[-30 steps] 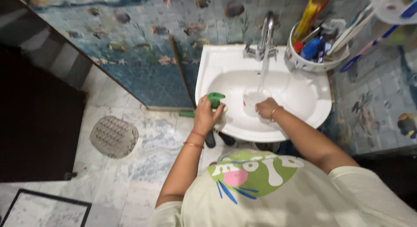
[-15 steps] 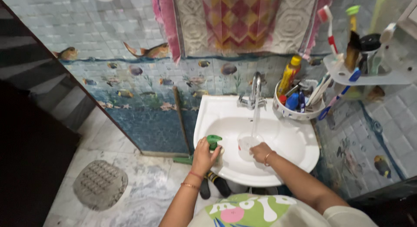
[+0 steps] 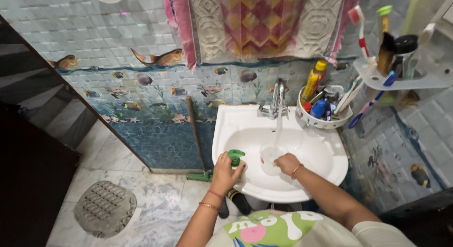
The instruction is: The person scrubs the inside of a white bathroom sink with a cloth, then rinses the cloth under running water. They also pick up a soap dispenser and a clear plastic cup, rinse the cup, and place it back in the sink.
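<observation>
Nearest the camera, the left hand (image 3: 225, 174) is wrapped around a green pump top (image 3: 235, 157) at the front rim of the white sink (image 3: 325, 174), fingers closed on it so that only the nozzle shows above the knuckles. What lies under that pump is hidden by the hand. Just beside it, slightly farther in, the right hand (image 3: 288, 163) grips a clear plastic container (image 3: 270, 158) from the side, holding it roughly upright inside the basin. The two hands are close together but not touching.

A thin stream of water (image 3: 278, 129) falls from the metal tap (image 3: 277, 98) straight into the container's open mouth. To do this well, I would judge that the container should stay centred under the stream and level, so nothing spills over the lip, while the left hand keeps the pump top clear of the water.

Beyond the tap, a round white caddy (image 3: 323, 120) on the sink's back corner holds bottles, among them a yellow one, and a wall shelf (image 3: 401, 79) to the right carries toothbrushes. Farther still, a patterned towel (image 3: 264, 22) hangs over the fish-printed tiles.
</observation>
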